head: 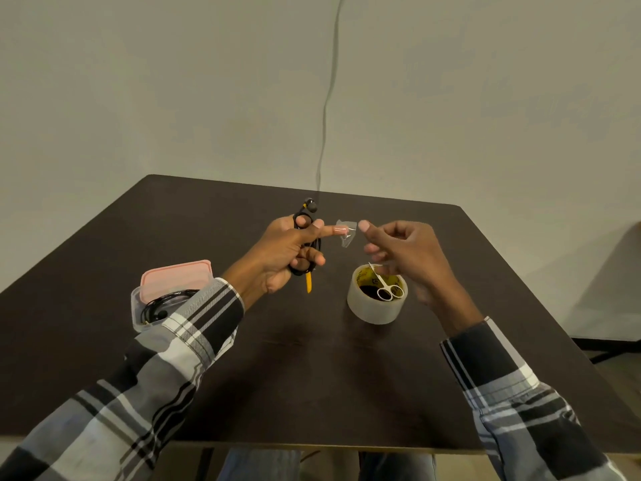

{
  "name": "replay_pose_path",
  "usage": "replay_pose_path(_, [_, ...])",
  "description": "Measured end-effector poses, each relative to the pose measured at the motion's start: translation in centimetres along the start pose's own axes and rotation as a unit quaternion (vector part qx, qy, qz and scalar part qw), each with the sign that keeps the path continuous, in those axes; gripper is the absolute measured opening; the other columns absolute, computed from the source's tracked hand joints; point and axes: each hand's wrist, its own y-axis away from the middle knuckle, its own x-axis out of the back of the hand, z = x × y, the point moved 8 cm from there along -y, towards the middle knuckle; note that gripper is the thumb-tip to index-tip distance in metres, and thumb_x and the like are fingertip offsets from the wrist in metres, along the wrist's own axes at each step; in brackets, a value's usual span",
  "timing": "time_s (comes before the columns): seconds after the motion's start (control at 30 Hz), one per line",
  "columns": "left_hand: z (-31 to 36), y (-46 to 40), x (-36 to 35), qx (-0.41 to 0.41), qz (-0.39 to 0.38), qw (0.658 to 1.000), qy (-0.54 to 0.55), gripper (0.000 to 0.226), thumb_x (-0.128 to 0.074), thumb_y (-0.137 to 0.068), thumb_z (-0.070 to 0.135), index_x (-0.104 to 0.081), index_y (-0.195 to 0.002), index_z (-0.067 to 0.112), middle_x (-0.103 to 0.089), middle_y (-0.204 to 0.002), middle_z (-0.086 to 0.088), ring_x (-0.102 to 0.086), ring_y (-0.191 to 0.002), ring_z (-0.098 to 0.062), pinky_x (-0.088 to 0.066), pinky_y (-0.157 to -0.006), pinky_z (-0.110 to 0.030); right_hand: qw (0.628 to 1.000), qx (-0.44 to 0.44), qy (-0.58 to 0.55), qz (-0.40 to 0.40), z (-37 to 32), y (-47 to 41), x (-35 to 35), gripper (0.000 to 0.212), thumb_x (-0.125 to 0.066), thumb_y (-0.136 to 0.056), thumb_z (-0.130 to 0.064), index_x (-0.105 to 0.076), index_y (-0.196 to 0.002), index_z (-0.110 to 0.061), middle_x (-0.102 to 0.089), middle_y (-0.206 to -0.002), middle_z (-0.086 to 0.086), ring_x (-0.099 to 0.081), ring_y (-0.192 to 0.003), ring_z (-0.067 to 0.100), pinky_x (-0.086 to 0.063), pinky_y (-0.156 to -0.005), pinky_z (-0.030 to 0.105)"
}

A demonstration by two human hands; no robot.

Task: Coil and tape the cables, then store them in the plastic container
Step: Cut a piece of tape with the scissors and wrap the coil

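My left hand (289, 249) grips a coiled black earphone cable (305, 216) with a yellow plug end hanging below the fist. A small piece of clear tape (347, 234) sticks to its outstretched index fingertip. My right hand (399, 249) hovers just right of the tape with loosely curled fingers, its index tip close to the tape; whether it touches the tape is unclear. A roll of clear tape (376, 300) stands on the table below the right hand, with small scissors (385, 286) lying across its top. The plastic container (138, 307) sits at the left with black cables inside.
A pink lid (177, 279) leans across the back of the container. The dark table (312, 376) has its far edge just behind the hands. A thin cord (326, 109) runs down the wall behind the table.
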Motion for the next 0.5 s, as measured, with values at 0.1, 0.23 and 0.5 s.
replay_pose_path(0.1, [0.1, 0.4, -0.1, 0.000, -0.004, 1.000, -0.007, 0.034, -0.051, -0.102, 0.016, -0.031, -0.075, 0.022, -0.073, -0.115, -0.012, -0.057, -0.039, -0.012, -0.020, -0.030, -0.013, 0.996, -0.032, -0.080, -0.020, -0.1, 0.3, -1.6, 0.047, -0.078, -0.081, -0.045, -0.071, -0.101, -0.004, -0.076, -0.091, 0.014, -0.068, -0.074, 0.016, -0.062, -0.065, 0.032])
replay_pose_path(0.23, [0.1, 0.7, 0.1, 0.004, -0.001, 1.000, -0.019, 0.034, -0.052, -0.102, 0.016, -0.032, -0.075, 0.023, -0.073, -0.115, -0.011, -0.056, -0.039, -0.011, -0.020, -0.032, -0.013, 0.989, -0.054, -0.136, -0.013, 0.3, 0.2, -2.3, 0.041, -0.083, -0.080, -0.024, -0.067, -0.110, -0.001, -0.075, -0.098, 0.018, -0.071, -0.075, 0.018, -0.061, -0.063, 0.031])
replay_pose_path(0.5, [-0.3, 0.9, 0.5, 0.011, -0.013, 1.000, -0.025, 0.034, -0.053, -0.101, 0.014, -0.033, -0.075, 0.022, -0.071, -0.118, -0.012, -0.056, -0.040, -0.013, -0.024, -0.031, -0.012, 0.980, -0.078, -0.183, -0.017, 0.5, 0.0, -2.5, 0.042, -0.080, -0.077, -0.002, -0.063, -0.115, -0.004, -0.073, -0.097, 0.016, -0.072, -0.078, 0.020, -0.060, -0.059, 0.029])
